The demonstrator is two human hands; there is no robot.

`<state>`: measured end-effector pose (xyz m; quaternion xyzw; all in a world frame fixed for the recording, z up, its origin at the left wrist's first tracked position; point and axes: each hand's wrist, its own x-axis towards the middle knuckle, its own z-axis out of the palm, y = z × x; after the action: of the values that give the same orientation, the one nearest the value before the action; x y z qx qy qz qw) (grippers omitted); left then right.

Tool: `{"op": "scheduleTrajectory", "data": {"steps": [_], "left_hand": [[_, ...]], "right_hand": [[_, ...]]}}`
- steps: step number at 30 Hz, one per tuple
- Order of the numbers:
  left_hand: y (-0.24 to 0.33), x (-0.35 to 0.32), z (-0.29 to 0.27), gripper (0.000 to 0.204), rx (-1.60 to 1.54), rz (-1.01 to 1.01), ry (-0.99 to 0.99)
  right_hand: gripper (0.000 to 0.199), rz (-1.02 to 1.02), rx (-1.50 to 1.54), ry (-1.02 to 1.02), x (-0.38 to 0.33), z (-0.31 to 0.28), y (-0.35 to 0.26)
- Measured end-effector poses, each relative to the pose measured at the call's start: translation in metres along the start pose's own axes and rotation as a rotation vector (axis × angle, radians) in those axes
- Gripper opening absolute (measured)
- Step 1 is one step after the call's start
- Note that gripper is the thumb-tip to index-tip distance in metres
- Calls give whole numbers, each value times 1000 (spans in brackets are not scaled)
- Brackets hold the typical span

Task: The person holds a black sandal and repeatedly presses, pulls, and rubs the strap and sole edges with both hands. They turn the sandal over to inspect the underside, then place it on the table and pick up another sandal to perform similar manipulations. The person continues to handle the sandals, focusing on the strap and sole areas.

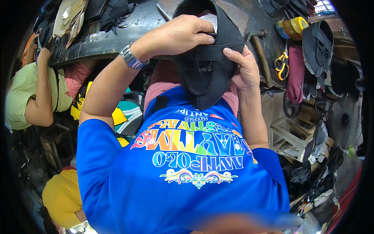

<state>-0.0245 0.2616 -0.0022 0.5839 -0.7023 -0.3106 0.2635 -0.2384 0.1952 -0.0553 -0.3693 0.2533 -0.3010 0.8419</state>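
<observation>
A black shoe upper (228, 33) with stitched edges and a pointed toe hangs over the near table edge against my lap, its opening toward the far side. My left hand (177, 37), with a metal watch on the wrist, is closed at that opening. Its fingertips reach over the rim and are partly hidden, beside a small whitish piece (210, 18) inside. My right hand (247, 70) grips the right edge of the upper, thumb on top and fingers underneath, mostly out of sight.
Right of the upper on the dark table (144, 23) lie a hammer (261, 58), orange-handled scissors (282, 66), a yellow-lidded jar (290, 28), a maroon cloth-like roll (295, 74) and another black upper (319, 50). A stool (292, 136) stands lower right. One co-worker (23, 93) sits at left.
</observation>
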Motion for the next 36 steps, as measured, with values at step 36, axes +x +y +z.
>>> {"op": "scheduleTrajectory", "data": {"steps": [36], "left_hand": [[0,42,-60,20,-357,-123,-321]], "right_hand": [[41,-1,-91,-111,30,-16,-28]]}}
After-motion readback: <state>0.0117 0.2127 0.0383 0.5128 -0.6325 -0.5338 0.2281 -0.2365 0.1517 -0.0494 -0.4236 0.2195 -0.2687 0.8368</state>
